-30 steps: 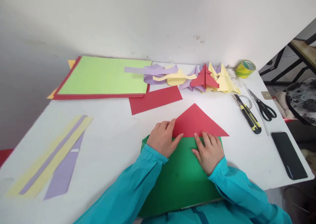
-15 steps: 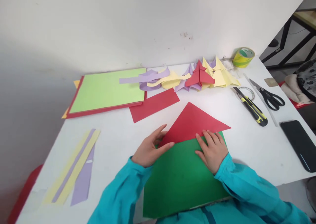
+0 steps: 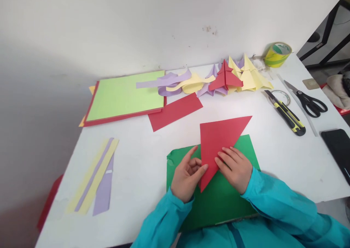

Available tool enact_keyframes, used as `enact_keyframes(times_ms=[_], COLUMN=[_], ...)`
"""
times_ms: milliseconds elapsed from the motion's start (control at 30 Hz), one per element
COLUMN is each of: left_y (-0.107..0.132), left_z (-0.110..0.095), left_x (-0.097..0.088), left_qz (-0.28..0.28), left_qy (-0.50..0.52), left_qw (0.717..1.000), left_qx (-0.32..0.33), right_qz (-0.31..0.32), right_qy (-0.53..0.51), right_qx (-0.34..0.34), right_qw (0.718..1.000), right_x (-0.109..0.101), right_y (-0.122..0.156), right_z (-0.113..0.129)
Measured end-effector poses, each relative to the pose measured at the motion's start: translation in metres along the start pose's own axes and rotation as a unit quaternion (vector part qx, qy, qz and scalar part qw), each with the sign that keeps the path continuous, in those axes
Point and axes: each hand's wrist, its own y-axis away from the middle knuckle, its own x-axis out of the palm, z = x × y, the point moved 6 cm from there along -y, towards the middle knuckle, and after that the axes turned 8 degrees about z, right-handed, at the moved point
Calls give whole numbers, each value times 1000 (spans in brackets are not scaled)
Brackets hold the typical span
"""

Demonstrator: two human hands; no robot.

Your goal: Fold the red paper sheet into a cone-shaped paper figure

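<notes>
A red sheet of paper (image 3: 218, 135), folded into a triangle, lies over the green board (image 3: 218, 200), one point up to the right and another down towards me. My left hand (image 3: 188, 177) pinches its left edge near the lower point, thumb on top and index finger raised. On the long lower-right edge rests my right hand (image 3: 235, 168), its fingers curled over the paper; the thumb is hidden. Further back stand folded paper planes, a red plane (image 3: 225, 78) in front of yellow planes (image 3: 250, 77) and purple ones.
Left of the board lie yellow and purple paper strips (image 3: 94, 182). Behind are a light green stack of sheets (image 3: 125, 97) and a red paper strip (image 3: 176, 111). To the right are a utility knife (image 3: 287, 115), scissors (image 3: 308, 100), tape (image 3: 277, 55) and a phone (image 3: 337, 149).
The red triangle has been turned, so its long edge now slants along the lower right. My left hand has moved right and closed on its edge. The view has shifted slightly.
</notes>
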Motion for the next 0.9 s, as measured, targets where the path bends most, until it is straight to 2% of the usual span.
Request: enact_keyframes(times_ms=[67, 100, 133, 167, 200, 233, 267, 300, 400, 500, 600, 700, 800, 900], left_y=[9, 13, 18, 22, 26, 27, 27, 24, 6, -8, -15, -19, -20, -23], left_z=[-8, -16, -25, -35, -44, -47, -48, -45, -31, -18, -17, -19, -20, -24], left_x=[7, 7, 5, 4, 5, 11, 15, 19, 27, 38, 44, 45, 46, 45], left_qz=[8, -4, -22, -32, -36, 17, 77, 134, 245, 312, 326, 317, 309, 296], left_qy=[-70, -136, -219, -311, -391, -449, -467, -470, -508, -548, -563, -575, -581, -574], left_qw=[997, 988, 969, 934, 888, 842, 809, 788, 737, 695, 685, 687, 690, 696], left_qx=[32, 66, 113, 171, 241, 297, 349, 374, 372, 345, 330, 312, 302, 314], right_qz=[-9, -6, -4, -5, -8, -14, -20, -23, 13, 47, 36, 19, 67, 135], right_qy=[-5, -13, -27, -44, -64, -85, -106, -126, -168, -197, -213, -182, -126, -101], right_qx=[-18, -27, -32, -35, -36, -36, -37, -41, -84, -112, -96, -26, 66, 98], right_qw=[1000, 1000, 999, 998, 997, 996, 993, 991, 982, 973, 972, 983, 988, 981], right_x=[0, 1, 2, 4, 5, 6, 7, 7, 7, 2, -5, -11, -12, -9], right_y=[4, 6, 9, 11, 13, 16, 18, 21, 25, 28, 27, 27, 30, 32], right_z=[6, 6, 6, 3, 1, -2, -5, -8, -11, -13, -15, -20, -28, -34])
